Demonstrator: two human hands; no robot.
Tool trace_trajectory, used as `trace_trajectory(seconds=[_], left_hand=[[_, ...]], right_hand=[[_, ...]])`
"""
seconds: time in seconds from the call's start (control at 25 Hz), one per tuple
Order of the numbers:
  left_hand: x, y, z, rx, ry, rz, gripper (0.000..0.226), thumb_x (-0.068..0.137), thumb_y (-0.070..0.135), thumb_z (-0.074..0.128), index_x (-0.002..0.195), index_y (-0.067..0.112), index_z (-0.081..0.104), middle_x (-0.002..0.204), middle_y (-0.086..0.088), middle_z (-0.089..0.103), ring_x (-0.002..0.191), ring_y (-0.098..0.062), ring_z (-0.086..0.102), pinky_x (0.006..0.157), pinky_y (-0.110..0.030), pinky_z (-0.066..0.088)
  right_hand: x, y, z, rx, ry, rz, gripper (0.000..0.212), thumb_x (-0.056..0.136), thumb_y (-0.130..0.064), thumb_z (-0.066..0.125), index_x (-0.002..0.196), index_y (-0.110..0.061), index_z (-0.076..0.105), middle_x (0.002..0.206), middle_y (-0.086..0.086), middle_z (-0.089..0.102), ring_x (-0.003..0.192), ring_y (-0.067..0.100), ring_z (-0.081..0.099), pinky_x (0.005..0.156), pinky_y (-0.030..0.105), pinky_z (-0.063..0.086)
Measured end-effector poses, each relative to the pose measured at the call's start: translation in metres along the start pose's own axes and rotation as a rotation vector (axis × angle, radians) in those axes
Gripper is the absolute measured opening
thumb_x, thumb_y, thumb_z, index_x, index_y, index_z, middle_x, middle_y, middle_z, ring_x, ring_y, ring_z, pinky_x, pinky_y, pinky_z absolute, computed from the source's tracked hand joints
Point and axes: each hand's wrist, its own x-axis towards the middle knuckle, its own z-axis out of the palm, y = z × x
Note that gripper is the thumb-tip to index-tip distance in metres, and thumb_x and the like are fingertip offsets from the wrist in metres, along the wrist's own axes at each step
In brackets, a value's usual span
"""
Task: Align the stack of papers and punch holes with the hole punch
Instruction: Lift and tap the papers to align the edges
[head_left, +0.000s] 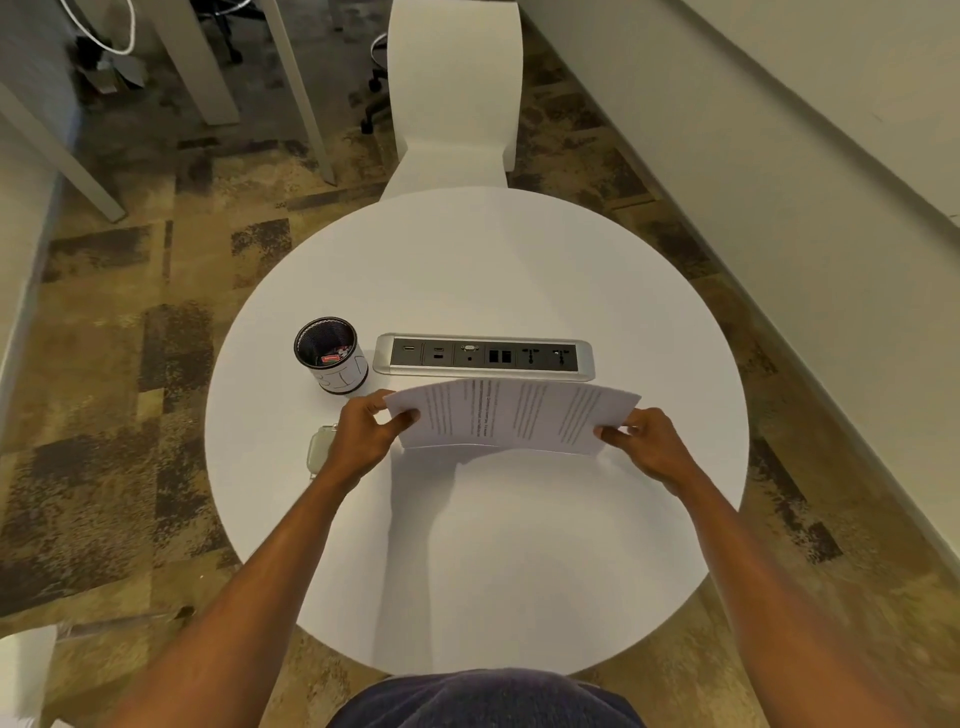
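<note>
A stack of printed white papers (511, 415) stands on its long edge on the round white table (493, 545), bowed upward in the middle. My left hand (366, 434) grips its left end and my right hand (649, 444) grips its right end. A pale, clear-looking object (320, 451), possibly the hole punch, lies on the table just left of my left wrist, partly hidden by it.
A black mesh pen cup (332, 356) stands at the left, behind my left hand. A silver socket panel (483, 356) is set into the table just beyond the papers. A white chair (457, 93) stands at the far side; patterned carpet surrounds the table.
</note>
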Motion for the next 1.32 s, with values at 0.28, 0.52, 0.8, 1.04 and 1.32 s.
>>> trace_trajectory(seconds=[0.28,0.52,0.8,1.04,1.32], left_hand=[[-0.002,-0.012,-0.002,0.025,-0.079,-0.066,0.042,0.073,0.031,0.081,0.112,0.024,0.069,0.114,0.007,0.070,0.111,-0.014,0.061,0.093,-0.028,0.045],[-0.001,0.015,-0.017,0.039,0.100,0.007,0.077,0.066,0.041,0.082,0.134,0.029,0.046,0.142,0.007,0.046,0.128,-0.010,0.043,0.107,-0.030,0.037],[0.007,0.095,0.001,0.127,-0.228,0.290,0.069,0.064,0.043,0.083,0.127,0.026,0.057,0.127,0.008,0.060,0.116,-0.005,0.054,0.094,-0.020,0.041],[0.003,0.101,0.019,-0.143,-0.279,0.273,0.023,0.088,0.026,0.068,0.108,0.017,0.074,0.109,0.004,0.075,0.102,-0.012,0.069,0.086,-0.031,0.056],[-0.003,0.076,0.020,-0.428,-0.142,0.167,0.025,0.087,0.032,0.068,0.106,0.018,0.075,0.103,-0.001,0.076,0.093,-0.020,0.072,0.078,-0.034,0.058]], right_hand=[[-0.001,0.005,0.000,-0.025,-0.122,0.034,0.041,0.083,-0.010,0.073,0.122,-0.016,0.064,0.116,0.000,0.068,0.101,0.016,0.064,0.089,0.021,0.046],[-0.003,-0.046,-0.012,0.020,0.009,-0.130,0.022,0.087,-0.009,0.068,0.093,-0.029,0.075,0.089,-0.009,0.075,0.086,0.014,0.071,0.074,0.017,0.056],[-0.007,-0.154,-0.051,-0.222,-0.163,-0.354,0.016,0.087,-0.018,0.068,0.101,-0.022,0.076,0.089,-0.014,0.076,0.078,0.009,0.072,0.068,0.021,0.058],[-0.015,-0.205,-0.061,-0.329,-0.265,-0.414,0.013,0.087,-0.020,0.069,0.096,-0.016,0.077,0.089,-0.004,0.077,0.078,0.016,0.073,0.070,0.029,0.059],[-0.018,-0.132,-0.063,-0.022,-0.328,-0.143,0.032,0.077,-0.020,0.079,0.108,-0.021,0.074,0.106,-0.003,0.076,0.101,0.017,0.070,0.093,0.038,0.053]])
